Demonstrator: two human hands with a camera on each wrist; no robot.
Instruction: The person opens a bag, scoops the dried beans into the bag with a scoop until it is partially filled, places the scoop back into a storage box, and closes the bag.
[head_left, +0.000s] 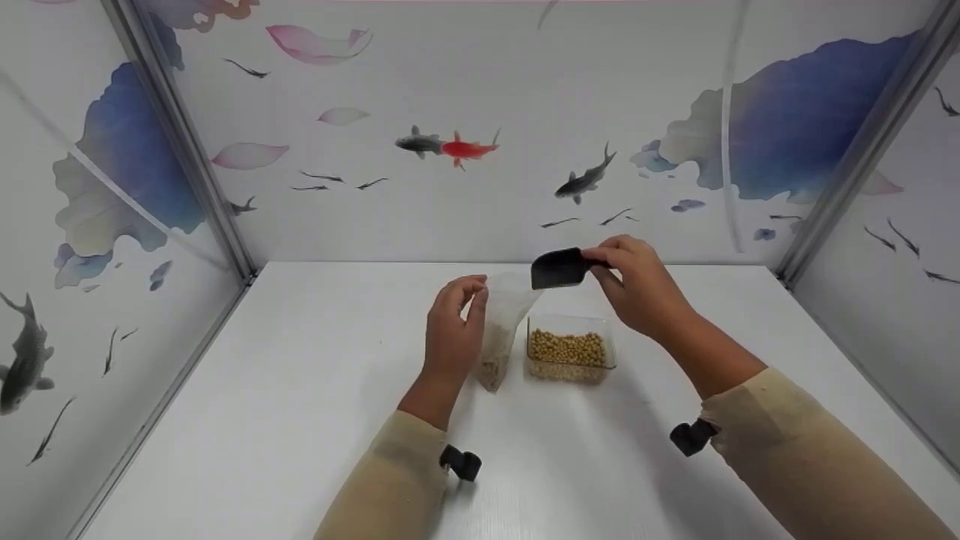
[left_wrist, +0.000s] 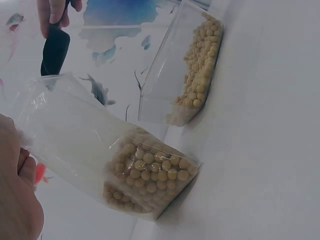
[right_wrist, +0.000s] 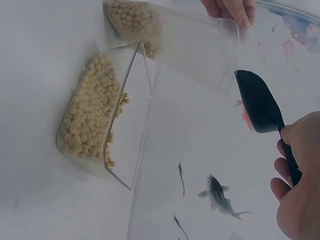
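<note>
My left hand pinches the upper edge of a clear plastic bag, which stands upright on the table. Soybeans fill the bag's bottom part. In my right hand I grip a black scoop by its handle; the scoop's front edge overlaps the bag's mouth in the head view. No beans show on the scoop in the right wrist view. Just right of the bag, a clear rectangular container holds more soybeans, heaped toward its far side.
Under everything lies a white table. White panels printed with fish and petals rise at the back and both sides, joined by metal posts. Each sleeve carries a small black device near the wrist.
</note>
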